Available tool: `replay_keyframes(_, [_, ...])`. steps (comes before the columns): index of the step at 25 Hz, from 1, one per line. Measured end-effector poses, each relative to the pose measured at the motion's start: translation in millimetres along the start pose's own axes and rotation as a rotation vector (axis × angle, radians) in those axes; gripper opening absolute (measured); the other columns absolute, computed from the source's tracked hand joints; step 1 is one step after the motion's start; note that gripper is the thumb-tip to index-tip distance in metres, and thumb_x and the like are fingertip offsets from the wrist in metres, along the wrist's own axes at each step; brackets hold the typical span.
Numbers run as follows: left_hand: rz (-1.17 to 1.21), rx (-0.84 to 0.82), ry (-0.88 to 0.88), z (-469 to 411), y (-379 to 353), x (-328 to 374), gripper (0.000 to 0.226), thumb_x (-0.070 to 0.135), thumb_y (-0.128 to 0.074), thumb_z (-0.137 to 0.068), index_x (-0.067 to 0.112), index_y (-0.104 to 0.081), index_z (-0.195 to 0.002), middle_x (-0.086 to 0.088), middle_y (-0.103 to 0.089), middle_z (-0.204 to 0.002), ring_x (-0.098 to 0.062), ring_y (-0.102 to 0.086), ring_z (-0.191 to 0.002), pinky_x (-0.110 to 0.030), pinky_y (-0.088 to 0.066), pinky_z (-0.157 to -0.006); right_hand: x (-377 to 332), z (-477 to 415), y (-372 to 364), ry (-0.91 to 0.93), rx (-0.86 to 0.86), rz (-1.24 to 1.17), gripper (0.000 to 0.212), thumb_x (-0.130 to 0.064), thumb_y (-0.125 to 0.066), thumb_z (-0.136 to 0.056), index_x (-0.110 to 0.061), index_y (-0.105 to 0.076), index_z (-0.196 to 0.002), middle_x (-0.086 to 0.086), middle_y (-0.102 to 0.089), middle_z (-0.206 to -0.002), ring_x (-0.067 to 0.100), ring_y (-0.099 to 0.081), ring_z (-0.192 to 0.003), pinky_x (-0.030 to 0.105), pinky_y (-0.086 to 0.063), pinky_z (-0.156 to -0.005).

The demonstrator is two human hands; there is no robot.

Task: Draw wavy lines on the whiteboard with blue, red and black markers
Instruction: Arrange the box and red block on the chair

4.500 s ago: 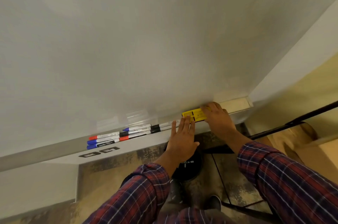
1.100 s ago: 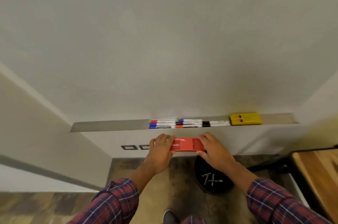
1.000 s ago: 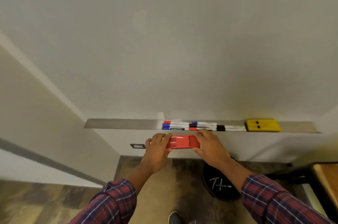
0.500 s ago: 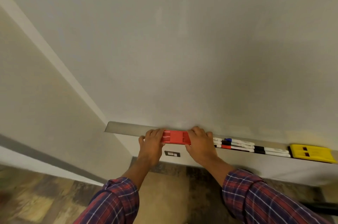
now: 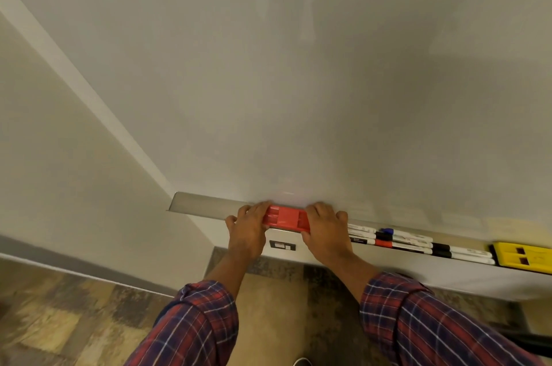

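The blank whiteboard (image 5: pixel 298 81) fills the upper view, with a metal tray (image 5: pixel 206 209) along its bottom edge. A red eraser (image 5: pixel 285 218) sits on the tray's left part, gripped at its left end by my left hand (image 5: pixel 248 231) and at its right end by my right hand (image 5: pixel 324 229). Several markers (image 5: pixel 403 241) with blue, red and black caps lie in rows on the tray just right of my right hand.
A yellow eraser (image 5: pixel 522 258) lies on the tray at the far right. A beige wall (image 5: pixel 59 171) stands left of the board. A small black label (image 5: pixel 282 245) sits under the tray. Mottled floor lies below.
My right hand left the yellow eraser. Both hands picked up a red eraser, carried it left along the tray and set it on the tray's left part.
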State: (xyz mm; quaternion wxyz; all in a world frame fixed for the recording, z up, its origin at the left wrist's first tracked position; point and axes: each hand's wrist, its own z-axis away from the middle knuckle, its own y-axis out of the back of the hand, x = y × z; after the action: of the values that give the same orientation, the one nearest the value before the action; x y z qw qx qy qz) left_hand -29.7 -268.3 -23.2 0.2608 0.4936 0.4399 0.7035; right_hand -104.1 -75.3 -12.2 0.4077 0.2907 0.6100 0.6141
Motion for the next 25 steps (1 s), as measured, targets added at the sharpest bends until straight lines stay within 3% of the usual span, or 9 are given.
replay_keyframes(6, [-0.021,0.012,0.069,5,-15,3,0.061,0.010,-0.055,-0.107,0.035,-0.036,-0.159,-0.003,-0.049,-0.156,-0.029,-0.036,-0.147,-0.051,-0.023,-0.126,1,-4,-7,-0.001,-0.027,0.003,0.039,-0.035,-0.066,-0.093,-0.023,-0.058,-0.129,0.002,-0.061,-0.130,0.025,-0.057,-0.121,0.047,-0.042,-0.101])
replay_keyframes(11, [0.005,-0.011,0.089,0,-26,3,0.064,0.022,-0.065,-0.104,0.042,-0.034,-0.156,-0.003,-0.057,-0.147,-0.028,-0.044,-0.137,-0.048,-0.033,-0.119,2,-4,-12,0.025,-0.043,0.013,0.037,-0.030,-0.061,-0.097,-0.024,-0.055,-0.134,0.002,-0.058,-0.135,0.025,-0.053,-0.126,0.048,-0.038,-0.108])
replay_keyframes(17, [-0.078,0.039,0.087,1,-33,8,0.068,0.016,-0.056,-0.107,0.034,-0.024,-0.164,0.000,-0.052,-0.154,-0.024,-0.048,-0.139,-0.049,-0.026,-0.124,0,3,-21,0.036,-0.041,0.002,0.040,-0.033,-0.067,-0.093,-0.025,-0.059,-0.132,0.000,-0.059,-0.134,0.023,-0.056,-0.127,0.047,-0.039,-0.109])
replay_keyframes(21, [-0.092,-0.003,0.065,10,-44,9,0.077,0.034,-0.052,-0.109,0.027,-0.003,-0.168,-0.004,-0.021,-0.174,-0.026,-0.018,-0.162,-0.052,-0.015,-0.131,9,15,-19,0.082,0.006,-0.007,0.048,-0.037,-0.064,-0.096,-0.022,-0.054,-0.140,0.001,-0.057,-0.142,0.022,-0.054,-0.133,0.046,-0.038,-0.114])
replay_keyframes(25, [-0.183,-0.021,0.004,30,-45,25,0.084,0.056,-0.037,-0.109,0.018,0.010,-0.168,-0.007,0.006,-0.178,-0.027,0.007,-0.165,-0.048,0.000,-0.134,19,34,-11,0.103,0.007,-0.010,0.068,-0.048,-0.053,-0.102,-0.015,-0.034,-0.158,0.007,-0.038,-0.164,0.026,-0.037,-0.151,0.049,-0.029,-0.122])
